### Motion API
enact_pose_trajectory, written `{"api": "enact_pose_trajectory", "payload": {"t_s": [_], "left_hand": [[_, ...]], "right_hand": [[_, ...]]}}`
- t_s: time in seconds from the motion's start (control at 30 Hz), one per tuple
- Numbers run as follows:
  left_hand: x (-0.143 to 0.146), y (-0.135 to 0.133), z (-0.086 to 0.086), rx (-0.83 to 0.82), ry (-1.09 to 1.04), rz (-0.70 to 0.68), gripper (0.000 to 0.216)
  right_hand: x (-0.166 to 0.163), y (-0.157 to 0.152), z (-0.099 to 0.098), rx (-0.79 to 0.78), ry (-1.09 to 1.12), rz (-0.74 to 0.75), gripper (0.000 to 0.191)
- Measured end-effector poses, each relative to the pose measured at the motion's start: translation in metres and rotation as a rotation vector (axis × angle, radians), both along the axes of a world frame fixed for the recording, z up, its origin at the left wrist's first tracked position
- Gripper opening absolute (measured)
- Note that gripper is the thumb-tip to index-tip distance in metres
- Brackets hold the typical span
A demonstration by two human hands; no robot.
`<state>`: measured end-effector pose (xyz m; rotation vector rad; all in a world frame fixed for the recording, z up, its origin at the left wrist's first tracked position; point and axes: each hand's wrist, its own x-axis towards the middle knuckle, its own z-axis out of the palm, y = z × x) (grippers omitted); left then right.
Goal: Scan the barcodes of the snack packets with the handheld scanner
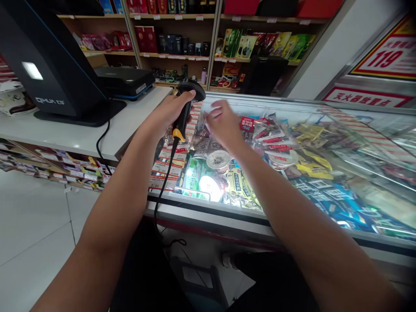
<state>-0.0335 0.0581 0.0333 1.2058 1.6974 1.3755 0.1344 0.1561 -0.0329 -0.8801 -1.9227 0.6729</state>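
Note:
My left hand (170, 110) is wrapped round the handle of a black and yellow barcode scanner (183, 121), held upright over the left end of a glass-edged display freezer (208, 208). A black cord hangs from the scanner toward the floor. Inside the freezer, my right hand (225, 128) is bent at the fingers over dark vacuum-packed food bags (202, 145). Motion blurs its fingertips, so I cannot make out whether they grip a bag. Just below it are a round lidded tub (218, 160) and a green package (193, 173).
A white counter (136, 112) at left carries a black checkout terminal (61, 65) and a flat black device (125, 80). Price labels (165, 169) line the freezer's left end. Blue packages (331, 199) lie at right. Stocked shelves (175, 56) stand behind. A dark-framed stool (198, 277) is below.

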Motion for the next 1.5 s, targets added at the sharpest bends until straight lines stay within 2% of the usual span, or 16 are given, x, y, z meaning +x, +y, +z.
{"api": "enact_pose_trajectory", "payload": {"t_s": [0.03, 0.13, 0.2, 0.3, 0.37, 0.4, 0.43, 0.53, 0.63, 0.7, 0.8, 0.9, 1.07, 1.33, 1.5], "left_hand": [[0.001, 0.0, 0.0, 0.005, 0.007, -0.006, 0.043], [0.003, 0.0, 0.001, 0.015, 0.004, -0.018, 0.044], [0.004, 0.0, 0.001, 0.006, -0.01, -0.022, 0.043], [0.008, -0.001, 0.003, 0.007, -0.043, -0.04, 0.042], [0.01, -0.002, 0.004, 0.018, -0.069, -0.06, 0.041], [0.011, -0.002, 0.004, 0.024, -0.082, -0.067, 0.04], [0.012, -0.003, 0.003, 0.034, -0.098, -0.071, 0.038], [0.014, -0.003, 0.003, 0.072, -0.144, -0.079, 0.035], [0.017, -0.005, 0.005, 0.059, -0.194, -0.129, 0.039], [0.022, -0.006, 0.006, 0.028, -0.23, -0.176, 0.043], [0.03, -0.009, 0.007, -0.005, -0.241, -0.278, 0.049], [0.04, -0.013, 0.007, -0.072, -0.218, -0.357, 0.053], [0.051, -0.015, 0.005, -0.108, -0.174, -0.338, 0.056], [0.051, -0.007, -0.003, -0.081, -0.202, -0.329, 0.056], [0.051, -0.007, -0.003, -0.083, -0.197, -0.334, 0.055]], "right_hand": [[-0.017, -0.019, -0.005, -0.049, -0.088, 0.027, 0.043], [-0.054, -0.061, -0.02, -0.207, -0.379, -0.035, 0.076], [-0.065, -0.073, -0.024, -0.185, -0.504, -0.035, 0.079], [-0.069, -0.071, -0.02, -0.22, -0.567, -0.016, 0.081], [-0.066, -0.061, -0.018, -0.282, -0.515, 0.027, 0.086], [-0.064, -0.054, -0.018, -0.302, -0.455, 0.056, 0.082], [-0.06, -0.047, -0.019, -0.318, -0.374, 0.083, 0.071], [-0.047, -0.025, -0.021, -0.393, -0.067, 0.122, 0.015], [-0.029, -0.008, -0.017, -0.596, 0.269, 0.101, 0.019], [-0.015, 0.001, -0.01, -0.741, 0.469, 0.1, 0.016], [0.003, 0.015, 0.0, -0.796, 0.627, 0.121, 0.013], [0.014, 0.03, 0.001, -0.757, 0.665, 0.048, 0.014], [0.019, 0.044, -0.002, -0.731, 0.658, -0.025, 0.014], [0.018, 0.033, 0.007, -0.773, 0.695, -0.017, 0.012], [0.019, 0.029, 0.009, -0.744, 0.691, -0.008, 0.011]]}}
